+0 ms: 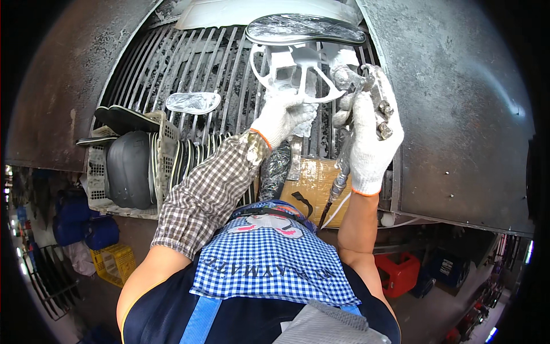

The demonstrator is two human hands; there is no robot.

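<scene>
To the right of the cream basket (pixel 168 150) and farther off, a long black oval pad (pixel 306 30), glossy with crinkled clear film and pale-lined along its edge, sat at the top of an open, white-crusted frame (pixel 305 59). The gloved left hand (pixel 281 118) was curled around the frame's lower part; the right hand (pixel 373 140), farther right of the basket, was closed around a grimy metal spray gun (pixel 348 78). The basket held black pads (pixel 130 170), some on edge; others lay across its back rim. A row of pale-edged pads (pixel 189 157) stood just right of it, and a small shiny oval (pixel 193 103) lay beyond on the slatted surface (pixel 224 80).
</scene>
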